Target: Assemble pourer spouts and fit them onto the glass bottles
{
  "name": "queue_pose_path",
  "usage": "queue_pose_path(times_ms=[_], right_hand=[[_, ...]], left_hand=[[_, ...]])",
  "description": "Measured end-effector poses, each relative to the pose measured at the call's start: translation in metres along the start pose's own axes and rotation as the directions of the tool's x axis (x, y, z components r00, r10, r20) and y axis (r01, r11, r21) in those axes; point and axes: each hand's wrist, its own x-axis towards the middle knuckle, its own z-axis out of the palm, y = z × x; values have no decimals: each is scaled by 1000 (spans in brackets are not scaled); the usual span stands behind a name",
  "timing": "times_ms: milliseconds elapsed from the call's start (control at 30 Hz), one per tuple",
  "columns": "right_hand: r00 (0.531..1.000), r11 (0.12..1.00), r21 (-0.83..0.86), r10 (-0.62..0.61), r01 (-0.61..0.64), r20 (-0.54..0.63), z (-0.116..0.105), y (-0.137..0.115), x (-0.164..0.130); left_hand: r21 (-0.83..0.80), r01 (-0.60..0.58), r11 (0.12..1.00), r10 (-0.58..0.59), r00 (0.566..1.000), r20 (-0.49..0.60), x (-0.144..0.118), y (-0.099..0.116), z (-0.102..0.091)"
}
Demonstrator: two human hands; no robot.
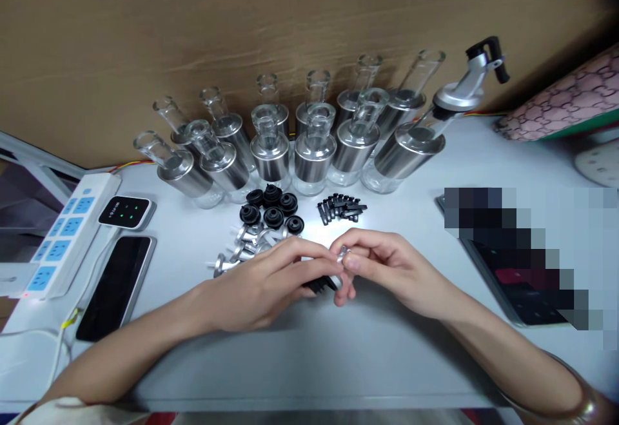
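Note:
My left hand [264, 286] and my right hand [387, 267] meet over the white table [309, 360], both pinching one small silver pourer spout with a black part [333, 276] between the fingertips. Just behind my left hand lies a heap of silver spouts [239, 247]. Behind those sit several black rubber stoppers [273, 209] and a small pile of black clips [341, 209]. Two rows of glass bottles with silver collars [309, 148] stand at the back. One bottle at the right has a fitted silver pourer with a black lever [471, 83].
A white power strip [62, 238], a small black device with green lights [126, 212] and a dark phone [113, 286] lie at the left. A blurred flat device [527, 264] lies at the right. A cardboard wall [242, 38] stands behind the bottles.

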Motion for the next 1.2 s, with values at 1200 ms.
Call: queue_pose_path(times_ms=[1200], right_hand=[[961, 853, -518, -193, 65, -198, 15, 10, -3]], left_hand=[[-107, 258, 960, -272, 952, -140, 3, 6, 11]])
